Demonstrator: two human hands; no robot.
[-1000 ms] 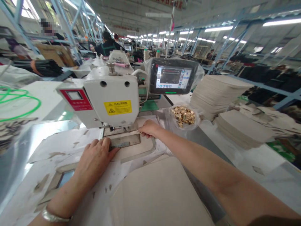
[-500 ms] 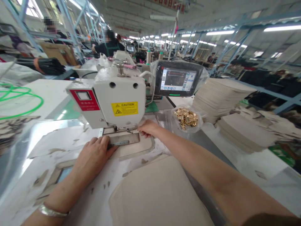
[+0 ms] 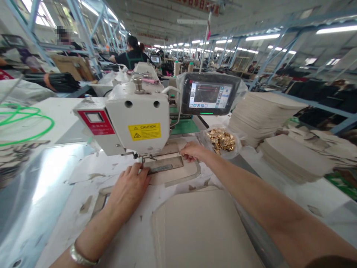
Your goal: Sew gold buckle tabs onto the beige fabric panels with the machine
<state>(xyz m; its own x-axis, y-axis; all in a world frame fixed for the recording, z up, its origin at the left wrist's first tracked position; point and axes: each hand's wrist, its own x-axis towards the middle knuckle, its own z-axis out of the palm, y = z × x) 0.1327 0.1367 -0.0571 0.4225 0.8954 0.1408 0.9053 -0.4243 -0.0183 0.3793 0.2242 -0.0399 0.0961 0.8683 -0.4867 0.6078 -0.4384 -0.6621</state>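
Note:
My left hand (image 3: 131,186), with a bracelet at the wrist, has its fingers and thumb closed at the left end of a rectangular sewing template (image 3: 178,174). A flat grey metal bar (image 3: 161,169) lies along the template's slot. At the slot's right end, the fingers of my right hand (image 3: 192,151) are curled in a pinch; what they hold is too small to make out. Just behind both hands is the white head of a sewing machine (image 3: 139,111), its needle area close to the left fingers. A stack of beige sheets (image 3: 200,227) lies in front of the template.
Gold metal pieces (image 3: 221,139) fill a plastic-lined container right of the machine, below a control screen (image 3: 208,93). Beige panels stand in stacks (image 3: 259,115) farther right. A coiled green tube (image 3: 41,126) lies at left. A co-worker (image 3: 132,54) sits beyond the machine.
The template, the white board under it and the beige stack have shifted right relative to the machine head. Both hands have moved right along with them.

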